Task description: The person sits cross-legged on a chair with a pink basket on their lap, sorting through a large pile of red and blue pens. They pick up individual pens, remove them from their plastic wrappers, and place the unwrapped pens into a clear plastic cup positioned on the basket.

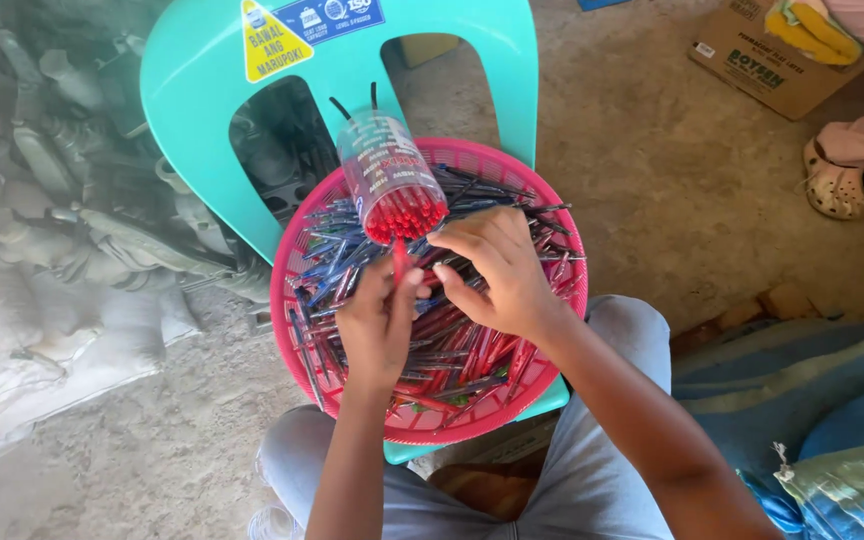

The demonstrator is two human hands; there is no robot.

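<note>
A round pink basket (422, 425) full of red and blue pens (452, 350) rests on a turquoise plastic chair (202, 120). A clear plastic jar (390, 175) packed with red pens lies tilted on the pile, its open mouth toward me. My left hand (377, 320) pinches a red pen (399, 258) just below the jar's mouth. My right hand (497, 270) hovers over the pile beside it, fingers curled and touching the pens; whether it grips any pen is hidden.
White sacks (42, 340) and grey metal parts lie left of the chair. A cardboard box (767, 50) and another person's sandalled foot (832, 180) are at the upper right. Blue cloth (802, 400) lies at right on the dirt floor.
</note>
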